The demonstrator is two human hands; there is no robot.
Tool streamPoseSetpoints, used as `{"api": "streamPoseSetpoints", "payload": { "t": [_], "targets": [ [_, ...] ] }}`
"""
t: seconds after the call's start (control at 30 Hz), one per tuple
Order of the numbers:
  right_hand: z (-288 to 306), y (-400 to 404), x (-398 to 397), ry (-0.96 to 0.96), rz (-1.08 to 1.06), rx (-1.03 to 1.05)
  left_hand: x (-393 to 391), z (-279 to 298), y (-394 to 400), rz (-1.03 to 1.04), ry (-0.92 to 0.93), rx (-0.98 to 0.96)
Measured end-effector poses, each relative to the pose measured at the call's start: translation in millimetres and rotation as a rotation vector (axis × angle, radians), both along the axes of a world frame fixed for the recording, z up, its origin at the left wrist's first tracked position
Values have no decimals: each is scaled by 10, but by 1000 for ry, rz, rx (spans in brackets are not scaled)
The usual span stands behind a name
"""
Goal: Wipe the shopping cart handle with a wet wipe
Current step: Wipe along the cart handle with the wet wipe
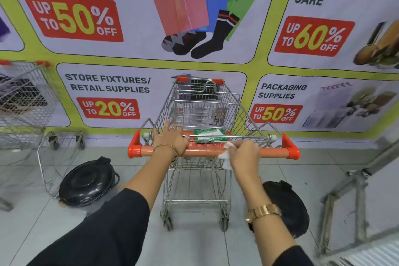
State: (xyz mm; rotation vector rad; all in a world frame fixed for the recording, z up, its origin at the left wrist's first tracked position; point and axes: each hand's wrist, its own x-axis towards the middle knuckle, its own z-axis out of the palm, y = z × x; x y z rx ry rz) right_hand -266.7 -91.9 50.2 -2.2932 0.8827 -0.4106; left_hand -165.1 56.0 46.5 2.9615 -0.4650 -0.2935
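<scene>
Wet wipe [225, 157] is being pinched in curled right hand [244, 155], against orange cart handle [203, 153]. Left hand [170, 139], fingers spread, is being rested on wire rail [248, 137] beyond. Wipes pack [210, 135] is lying between the hands. Banner [108, 84] past left hand is showing "STORE FIXTURES/ RETAIL SUPPLIES", "UP TO 20% OFF".

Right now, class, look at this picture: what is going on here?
A person is wiping the orange handle of a shopping cart. The right hand pinches a white wet wipe against the handle's middle, while the left hand rests over its left part, fingers straight. A green wipes pack lies just behind the handle.
</scene>
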Motion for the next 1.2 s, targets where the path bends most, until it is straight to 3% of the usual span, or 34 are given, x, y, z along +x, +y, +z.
{"api": "streamPoseSetpoints", "payload": {
  "t": [0.13,0.43,0.67,0.97,1.2],
  "targets": [
    [9,556,121,-17,172,-8,23,5,37,1,17,-13],
    [130,1,-28,49,-104,-69,-21,51,44,-19,41,-35],
    [39,601,222,2,63,-2,16,14,88,-9,34,-47],
    [142,-333,-121,43,-315,-57,7,9,87,-18,13,-37],
    [72,520,144,112,-7,-119,5,0,83,-20,6,-25]
  ]
}}
